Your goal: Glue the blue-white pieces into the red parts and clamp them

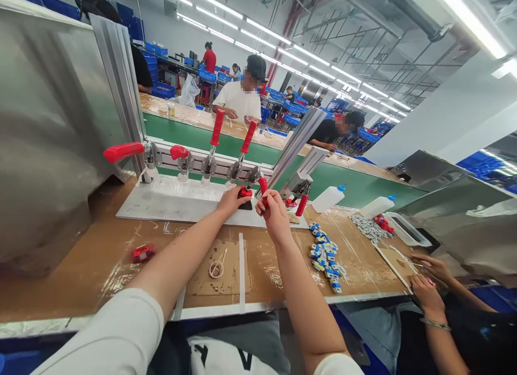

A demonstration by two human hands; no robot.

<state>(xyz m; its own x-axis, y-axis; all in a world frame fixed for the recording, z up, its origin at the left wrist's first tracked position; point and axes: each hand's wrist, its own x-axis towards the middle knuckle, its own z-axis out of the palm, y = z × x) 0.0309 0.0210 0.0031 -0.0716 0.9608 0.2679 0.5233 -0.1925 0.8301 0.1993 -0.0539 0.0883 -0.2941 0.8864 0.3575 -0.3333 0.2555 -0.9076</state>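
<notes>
My left hand point(230, 200) reaches to the jig base, its fingers closed at a small red part point(245, 192) under a toggle clamp. A dark block point(245, 205) sits just below that part. My right hand point(274, 210) is wrapped round the red handle point(263, 185) of the same clamp, which points down toward me. On the rail to the left are more toggle clamps: two red handles point(217, 127) stand upright, and another handle point(124, 152) sticks out leftward. The white base plate point(169, 205) lies beneath them.
A red part point(142, 252) lies left of my forearm. A small cup point(216, 270) with a stick rests on cardboard. Blue-and-white pieces point(323, 251) are heaped to the right, before white bottles point(329, 199). A co-worker's hands point(430, 289) work at far right.
</notes>
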